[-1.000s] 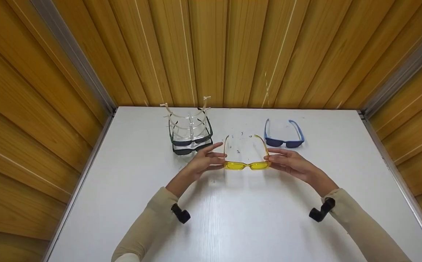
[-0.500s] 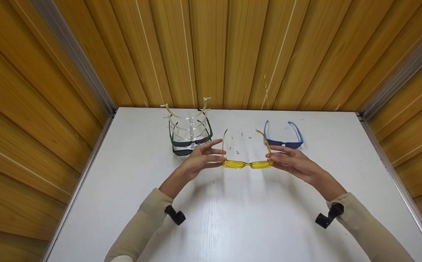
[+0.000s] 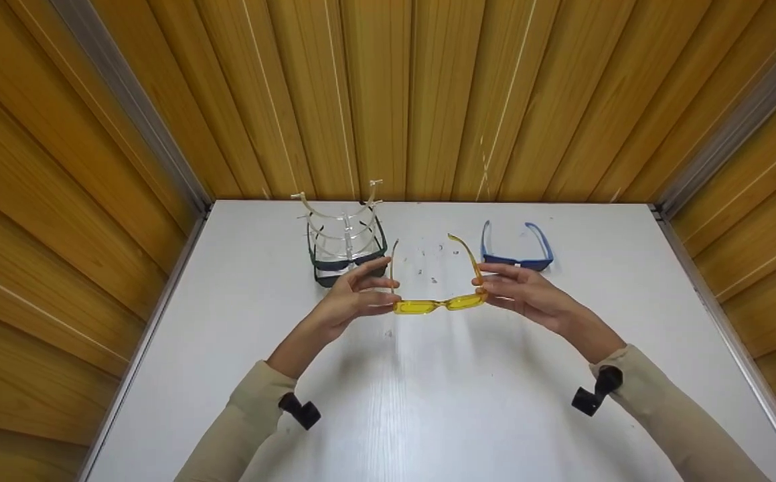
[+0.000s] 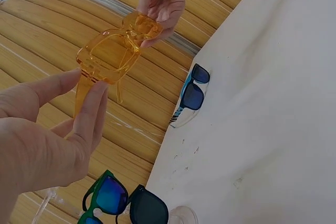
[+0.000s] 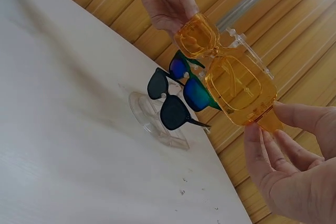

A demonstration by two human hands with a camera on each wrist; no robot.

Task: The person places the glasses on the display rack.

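Note:
Both hands hold a pair of yellow sunglasses (image 3: 417,307) above the table, its temples unfolded and pointing toward the back wall. My left hand (image 3: 344,302) pinches the left hinge corner between thumb and fingers, and my right hand (image 3: 528,294) grips the right one. The frame tilts slightly, right end higher in the head view. Up close in the right wrist view, the lens (image 5: 236,85) and frame look translucent orange. Behind my left hand, a clear display stand (image 3: 348,231) bears black sunglasses (image 5: 173,112) and green-framed sunglasses (image 5: 197,94) with blue lenses, one above the other.
Blue sunglasses (image 3: 521,263) stand unfolded on the white table (image 3: 428,415) beyond my right hand. Small dark marks (image 3: 434,280) dot the tabletop near the middle. Wood-patterned walls (image 3: 388,100) enclose the back and both sides.
The yellow sunglasses have shifted a little left with both hands, and their right end has risen. Their temple tips now reach farther toward the back wall. Both hands keep their hold.

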